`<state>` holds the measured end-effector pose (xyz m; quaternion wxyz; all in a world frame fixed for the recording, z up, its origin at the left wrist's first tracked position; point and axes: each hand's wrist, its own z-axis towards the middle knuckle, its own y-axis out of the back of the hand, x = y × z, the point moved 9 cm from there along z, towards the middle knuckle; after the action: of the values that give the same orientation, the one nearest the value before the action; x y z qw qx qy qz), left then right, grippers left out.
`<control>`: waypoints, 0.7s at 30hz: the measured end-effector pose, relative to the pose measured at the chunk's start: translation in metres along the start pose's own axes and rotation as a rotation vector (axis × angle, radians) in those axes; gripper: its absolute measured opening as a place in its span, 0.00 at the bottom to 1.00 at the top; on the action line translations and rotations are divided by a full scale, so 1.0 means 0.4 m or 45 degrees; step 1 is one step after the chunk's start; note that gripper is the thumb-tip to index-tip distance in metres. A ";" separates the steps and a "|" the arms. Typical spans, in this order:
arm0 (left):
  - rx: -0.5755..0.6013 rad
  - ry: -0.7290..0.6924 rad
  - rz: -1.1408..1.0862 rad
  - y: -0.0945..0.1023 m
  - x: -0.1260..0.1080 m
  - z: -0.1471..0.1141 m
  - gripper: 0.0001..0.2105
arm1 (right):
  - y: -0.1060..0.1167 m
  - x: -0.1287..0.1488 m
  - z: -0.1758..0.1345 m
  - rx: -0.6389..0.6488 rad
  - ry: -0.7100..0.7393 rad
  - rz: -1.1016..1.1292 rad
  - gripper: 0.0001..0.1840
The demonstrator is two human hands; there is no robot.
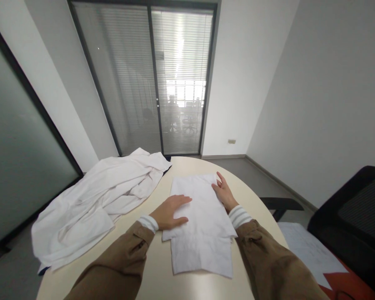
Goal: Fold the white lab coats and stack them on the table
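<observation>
A folded white fabric piece (200, 225) is laid flat near the middle of a round cream tabletop (158, 273). The left hand (173, 211) is rested palm-down across its left side, fingers spread. The right hand (225, 193) is placed at its upper right edge; whether the edge is pinched cannot be told. A loose, creased white cloth heap (90, 212) is spread along the tabletop's left side. Faint marks, unreadable, are noted on a white sheet (309, 243) beside the black mesh-backed chair (362, 208).
</observation>
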<state>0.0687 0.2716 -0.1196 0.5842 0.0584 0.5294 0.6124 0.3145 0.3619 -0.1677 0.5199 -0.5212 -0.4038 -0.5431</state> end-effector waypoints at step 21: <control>0.364 0.317 0.502 -0.054 0.026 -0.030 0.28 | -0.044 0.021 -0.045 0.221 0.281 -1.533 0.33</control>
<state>0.0714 0.2673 -0.1459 0.3700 0.1666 0.6567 0.6357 0.2954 0.3453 -0.1599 0.2015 -0.0985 -0.6138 -0.7569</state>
